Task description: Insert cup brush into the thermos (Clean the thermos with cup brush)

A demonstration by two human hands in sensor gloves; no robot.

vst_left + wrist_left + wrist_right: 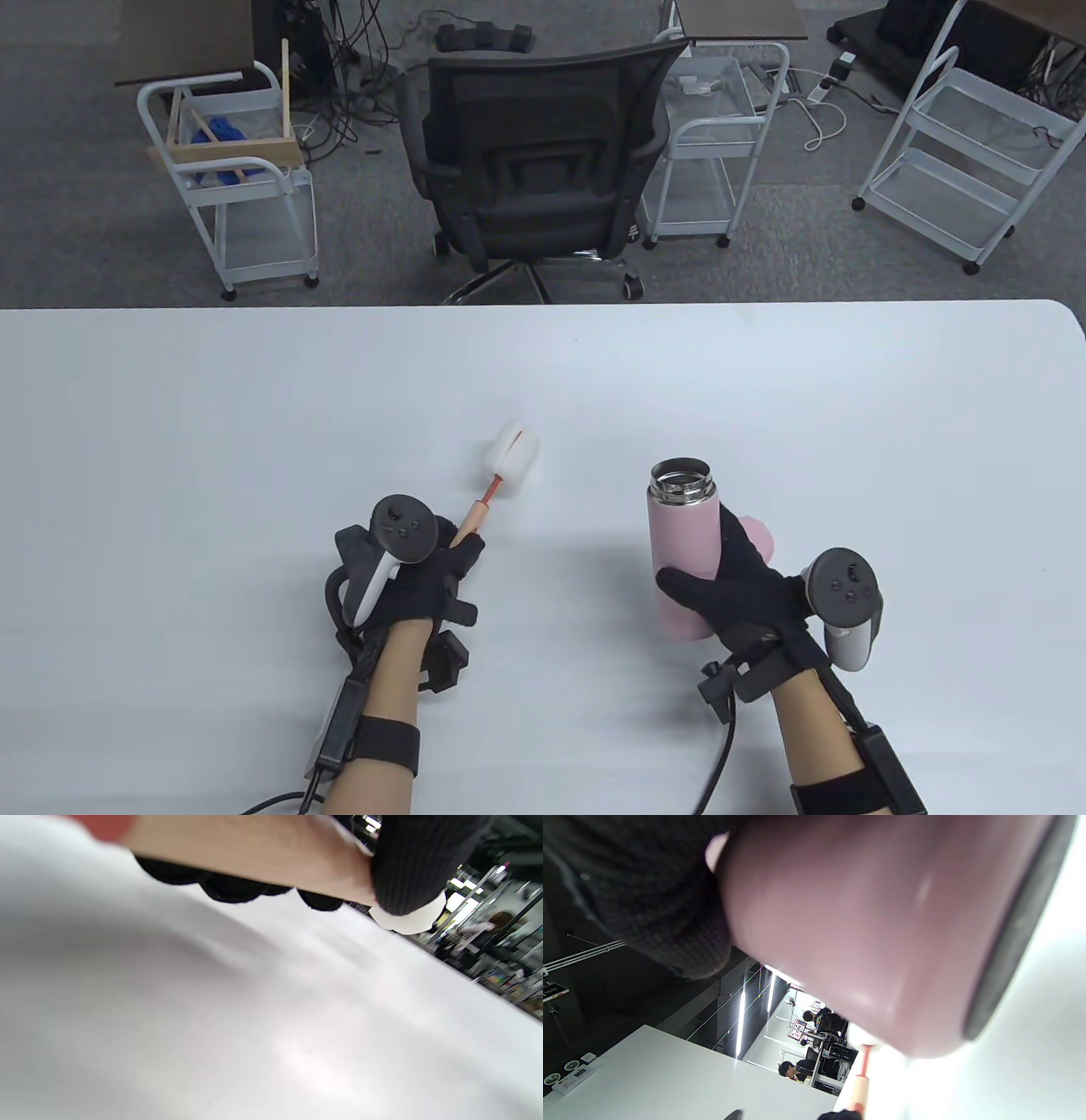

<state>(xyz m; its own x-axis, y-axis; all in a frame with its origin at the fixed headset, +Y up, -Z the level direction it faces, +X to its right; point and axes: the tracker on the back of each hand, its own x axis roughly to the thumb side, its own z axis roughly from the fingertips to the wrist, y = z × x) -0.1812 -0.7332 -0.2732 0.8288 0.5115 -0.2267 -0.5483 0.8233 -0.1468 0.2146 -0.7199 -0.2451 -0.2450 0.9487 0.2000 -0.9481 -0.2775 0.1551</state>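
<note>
Cup brush [507,469], white sponge head on a wooden handle, is angling up-right from your left hand [413,564]'s grip, toward the open steel mouth of the pink thermos [684,543] your right hand [747,586] is clasping above the desk [212,441].

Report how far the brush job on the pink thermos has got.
Done: the pink metal thermos stands uncapped, its steel mouth open, and a pink piece, maybe its lid, lies behind it. In hand: the right hand grips the thermos body, and the left hand holds the wooden-handled cup brush with the white sponge head. Left: the sponge head is apart from the mouth; nothing is inserted yet.
</note>
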